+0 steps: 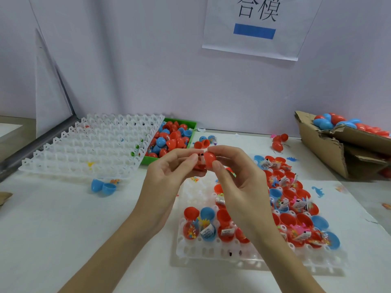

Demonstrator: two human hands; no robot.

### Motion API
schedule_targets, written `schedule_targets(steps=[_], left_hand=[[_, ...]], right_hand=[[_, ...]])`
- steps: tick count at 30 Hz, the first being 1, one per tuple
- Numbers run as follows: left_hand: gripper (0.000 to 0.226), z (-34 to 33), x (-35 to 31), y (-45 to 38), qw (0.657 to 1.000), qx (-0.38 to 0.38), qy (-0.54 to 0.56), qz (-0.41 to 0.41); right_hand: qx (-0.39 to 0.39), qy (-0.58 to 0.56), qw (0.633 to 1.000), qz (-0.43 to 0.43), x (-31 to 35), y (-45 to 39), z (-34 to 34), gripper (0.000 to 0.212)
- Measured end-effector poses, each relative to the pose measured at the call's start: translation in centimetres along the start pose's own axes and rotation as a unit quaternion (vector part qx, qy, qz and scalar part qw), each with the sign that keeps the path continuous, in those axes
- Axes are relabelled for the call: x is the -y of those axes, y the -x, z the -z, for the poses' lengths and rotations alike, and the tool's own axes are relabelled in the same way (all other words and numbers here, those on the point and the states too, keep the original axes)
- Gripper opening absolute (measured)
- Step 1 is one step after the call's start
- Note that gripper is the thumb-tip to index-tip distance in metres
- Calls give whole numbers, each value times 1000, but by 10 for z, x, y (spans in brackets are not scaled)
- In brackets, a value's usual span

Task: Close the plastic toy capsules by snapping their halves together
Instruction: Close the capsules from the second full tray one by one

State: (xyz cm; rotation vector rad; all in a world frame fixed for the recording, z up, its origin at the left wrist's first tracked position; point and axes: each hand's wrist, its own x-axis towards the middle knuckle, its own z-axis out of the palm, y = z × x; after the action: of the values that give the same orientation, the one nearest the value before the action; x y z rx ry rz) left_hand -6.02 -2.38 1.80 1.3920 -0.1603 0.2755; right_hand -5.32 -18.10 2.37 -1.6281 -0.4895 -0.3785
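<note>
Above the table's middle, my left hand (169, 172) pinches a red capsule half with a small toy packet inside (200, 164). My right hand (234, 176) pinches the other red half (209, 158) between thumb and fingers, held right against the first one. Below my hands a white plastic tray (211, 252) holds several open red and blue capsule halves (292, 220) filled with toy packets. A few cells in its left part stand bare.
An empty white tray (88, 144) leans on a green bin (190, 123) of loose red and blue halves. A cardboard box (338, 153) at the right holds closed capsules. A blue open capsule (103, 187) and small toy figures lie loose on the white table.
</note>
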Motion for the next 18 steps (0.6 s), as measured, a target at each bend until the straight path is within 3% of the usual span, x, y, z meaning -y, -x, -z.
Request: schedule_targets(steps=[5,8,14,18], left_hand=[[9,1,3,0,998,-25,-59,-8],[12,2,2,0,998,-33,-60,-11],[24,2,-4,0,999,30,-37,-11],[29,1,-8,1,995,44,-73,-58]], right_hand=[[10,-5,1000,7,0,3,-4,21],[21,33,999,21,-1,5,-7,24],[2,48,999,1,-5,2,-2,24],[-13,19,1000,11,-2,2,-1,22]])
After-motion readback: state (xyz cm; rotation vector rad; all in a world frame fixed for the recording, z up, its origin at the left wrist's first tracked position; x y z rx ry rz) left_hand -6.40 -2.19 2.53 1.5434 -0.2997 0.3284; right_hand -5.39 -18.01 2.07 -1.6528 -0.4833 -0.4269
